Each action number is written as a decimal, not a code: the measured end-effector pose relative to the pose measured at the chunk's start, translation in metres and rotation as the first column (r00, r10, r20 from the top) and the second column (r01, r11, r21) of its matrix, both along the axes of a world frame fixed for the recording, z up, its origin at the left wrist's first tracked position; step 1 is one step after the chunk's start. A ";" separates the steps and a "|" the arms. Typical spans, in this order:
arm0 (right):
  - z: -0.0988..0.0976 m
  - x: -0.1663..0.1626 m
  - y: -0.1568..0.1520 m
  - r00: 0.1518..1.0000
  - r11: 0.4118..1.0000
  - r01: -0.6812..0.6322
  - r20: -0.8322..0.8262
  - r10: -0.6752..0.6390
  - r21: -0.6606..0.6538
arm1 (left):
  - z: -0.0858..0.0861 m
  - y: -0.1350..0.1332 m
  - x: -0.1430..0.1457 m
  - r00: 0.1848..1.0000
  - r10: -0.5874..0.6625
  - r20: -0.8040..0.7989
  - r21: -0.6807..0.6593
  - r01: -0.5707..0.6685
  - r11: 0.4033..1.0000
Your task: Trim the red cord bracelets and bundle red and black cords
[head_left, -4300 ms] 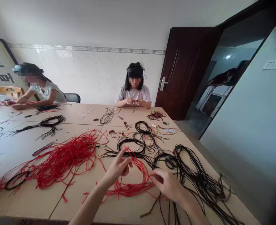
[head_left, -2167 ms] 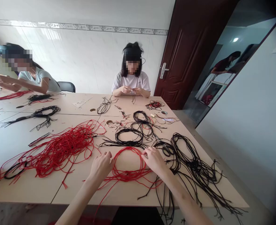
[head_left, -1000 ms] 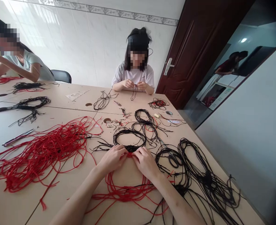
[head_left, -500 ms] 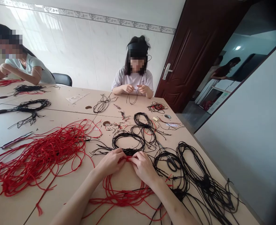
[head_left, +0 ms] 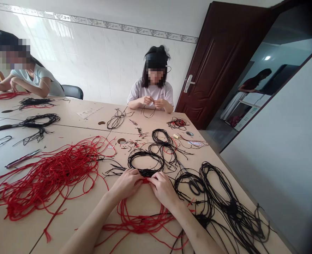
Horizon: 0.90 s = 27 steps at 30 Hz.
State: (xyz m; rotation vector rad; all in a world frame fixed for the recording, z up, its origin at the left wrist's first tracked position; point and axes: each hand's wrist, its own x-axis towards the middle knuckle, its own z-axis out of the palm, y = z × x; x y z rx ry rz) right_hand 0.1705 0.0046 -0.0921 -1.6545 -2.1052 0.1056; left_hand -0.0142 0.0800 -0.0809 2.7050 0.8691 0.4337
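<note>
My left hand [head_left: 129,181] and my right hand [head_left: 160,183] are close together at the middle of the table, both closed on a bundle of red cord [head_left: 138,224]. A short red stretch shows between the fingertips; the rest loops down toward me and lies on the tabletop between my forearms. Just beyond my fingers is a coil of black cord [head_left: 145,160], with its knotted ends trailing left. A big tangled heap of red cord [head_left: 58,173] lies to the left of my left hand.
Scissors with black handles [head_left: 195,185] lie among black cords on the right, beside a long black bundle [head_left: 232,208]. Tweezers or a cutter [head_left: 22,158] rest at left. A tape roll [head_left: 189,133] sits near the right edge. A person [head_left: 153,84] opposite handles black cord; another sits far left.
My hands stay on the red cord with only slight finger movement. The view has shifted a little. The person opposite has brought their hands closer together.
</note>
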 end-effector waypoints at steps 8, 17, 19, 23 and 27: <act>-0.001 -0.001 0.000 1.000 0.999 -0.001 -0.020 0.000 -0.037 | -0.002 0.001 -0.001 1.000 0.007 -0.005 -0.054 -0.007 0.998; -0.001 -0.008 -0.001 0.999 0.999 0.035 -0.024 -0.035 0.001 | -0.001 -0.007 0.001 0.996 0.085 0.011 -0.044 -0.084 0.996; -0.003 -0.009 0.000 0.998 0.999 0.042 -0.037 -0.042 -0.024 | -0.001 -0.008 0.001 0.995 0.102 0.009 -0.042 -0.102 0.994; -0.011 -0.009 0.004 0.996 0.995 0.051 -0.063 -0.056 -0.086 | -0.001 -0.010 0.001 0.993 0.114 0.008 -0.056 -0.113 0.992; -0.017 -0.007 0.006 0.996 0.996 0.048 -0.070 -0.053 -0.080 | 0.000 -0.009 0.001 0.995 0.093 0.036 -0.083 -0.090 0.992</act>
